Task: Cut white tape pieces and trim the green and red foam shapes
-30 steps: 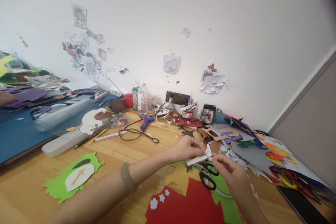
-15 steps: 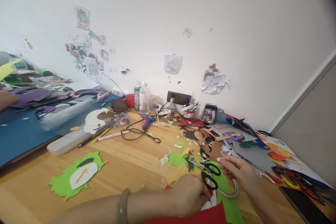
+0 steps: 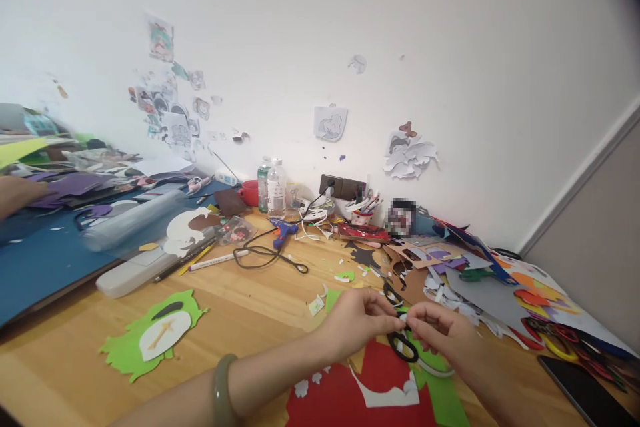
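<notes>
My left hand (image 3: 357,321), with a grey-green bangle on its wrist, meets my right hand (image 3: 443,330) above the scraps. Fingers of both are pinched together at a small white piece (image 3: 403,317), mostly covered by the fingertips. Just behind and below them lie black-handled scissors (image 3: 403,348), partly hidden. Beneath my left forearm is a red sheet (image 3: 330,400) carrying a curved white cutout (image 3: 385,397) and several small white shapes (image 3: 301,387). Green sheet material (image 3: 447,400) extends under the red one. A white tape-like ring (image 3: 435,368) sits by my right hand.
At left lies a green cutout with a white oval (image 3: 165,337). A blue glue gun (image 3: 284,233) with its cord, a pen (image 3: 215,261) and bottles (image 3: 277,190) stand farther back. A phone (image 3: 585,390) is at right. Another person's hand (image 3: 20,195) reaches in at far left.
My left hand has lifted from the red sheet and moved up to my right hand, uncovering the white cutout. My right hand has shifted slightly left. The other person's hand has moved slightly right.
</notes>
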Demonstrator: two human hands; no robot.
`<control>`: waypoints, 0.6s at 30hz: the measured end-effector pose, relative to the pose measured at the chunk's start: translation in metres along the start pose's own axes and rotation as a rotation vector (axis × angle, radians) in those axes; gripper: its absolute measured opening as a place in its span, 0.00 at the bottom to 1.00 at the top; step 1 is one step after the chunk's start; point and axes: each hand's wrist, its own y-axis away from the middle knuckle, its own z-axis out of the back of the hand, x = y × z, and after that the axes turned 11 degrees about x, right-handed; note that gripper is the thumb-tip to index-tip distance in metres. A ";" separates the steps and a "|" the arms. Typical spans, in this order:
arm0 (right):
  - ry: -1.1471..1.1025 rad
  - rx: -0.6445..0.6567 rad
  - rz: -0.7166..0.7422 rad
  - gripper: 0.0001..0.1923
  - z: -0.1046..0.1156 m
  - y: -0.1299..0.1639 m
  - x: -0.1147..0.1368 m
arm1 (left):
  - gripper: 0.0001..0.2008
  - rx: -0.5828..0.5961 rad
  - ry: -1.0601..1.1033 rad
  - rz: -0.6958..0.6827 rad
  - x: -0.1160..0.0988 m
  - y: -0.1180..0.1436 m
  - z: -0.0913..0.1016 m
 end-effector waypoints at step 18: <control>0.444 -0.185 -0.017 0.11 0.041 -0.008 -0.037 | 0.09 -0.040 0.123 0.016 -0.001 -0.018 0.001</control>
